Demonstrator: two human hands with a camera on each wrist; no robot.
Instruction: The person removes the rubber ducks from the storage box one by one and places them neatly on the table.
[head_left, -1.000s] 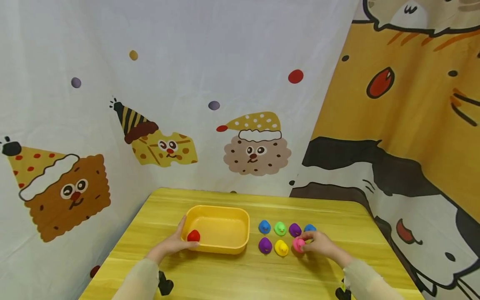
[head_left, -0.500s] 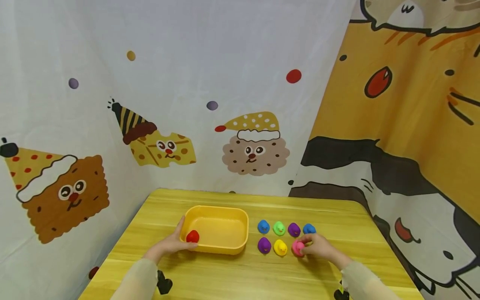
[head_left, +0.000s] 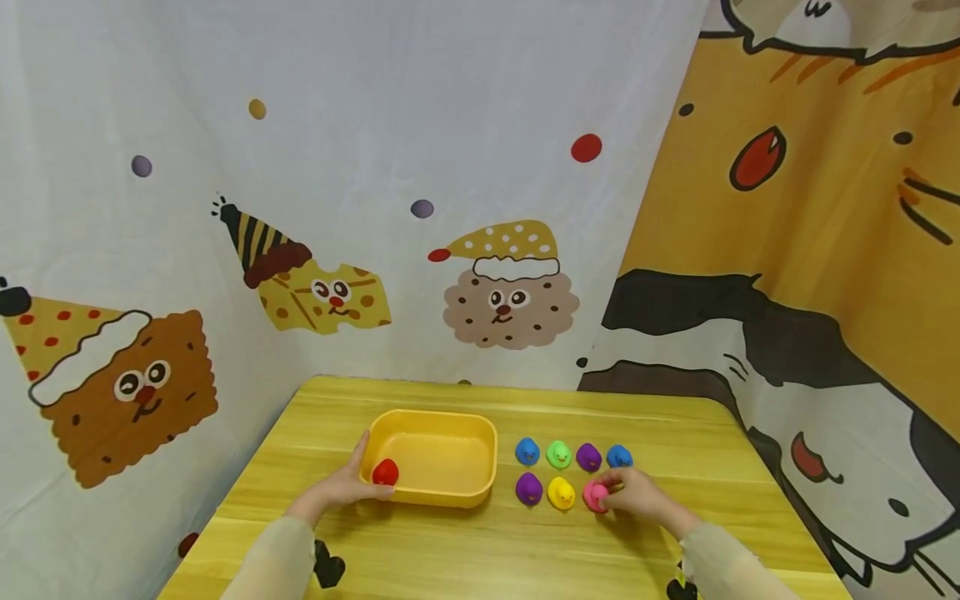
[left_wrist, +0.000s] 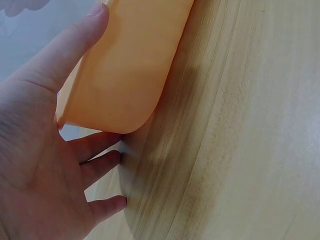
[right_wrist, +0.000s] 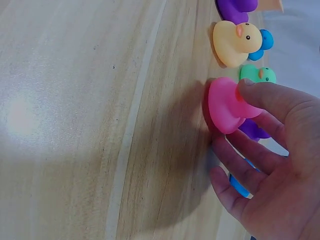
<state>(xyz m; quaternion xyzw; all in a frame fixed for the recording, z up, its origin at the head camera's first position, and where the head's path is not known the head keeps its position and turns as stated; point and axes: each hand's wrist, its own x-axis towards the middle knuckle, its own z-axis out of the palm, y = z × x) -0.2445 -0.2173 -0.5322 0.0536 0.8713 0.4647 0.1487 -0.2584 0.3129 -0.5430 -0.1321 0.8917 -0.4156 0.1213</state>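
Note:
In the head view, my left hand [head_left: 341, 487] grips the near left corner of a yellow plastic tub [head_left: 480, 497], thumb along the near wall and fingers at the left side. The left wrist view shows the thumb against the tub's wall [left_wrist: 132, 65]. A red rounded toy [head_left: 386, 472] lies inside that corner. To the right, my right hand [head_left: 637, 493] pinches a pink rubber duck [right_wrist: 223, 106] between thumb and fingers, low over the table. Left of it sits a yellow duck [head_left: 561, 494], then a purple duck [head_left: 528, 489].
Behind them stands a row of ducks: blue [head_left: 527, 451], green [head_left: 558, 454], purple [head_left: 588, 457] and another blue one [head_left: 619, 457]. All are on a wood-grain table [head_left: 450, 558]. A printed cloth [head_left: 360, 125] hangs behind the table and along its sides.
Both hands stay almost where they were. The right fingers keep their hold on the pink duck, and the tub has not moved; the head view shifts only slightly.

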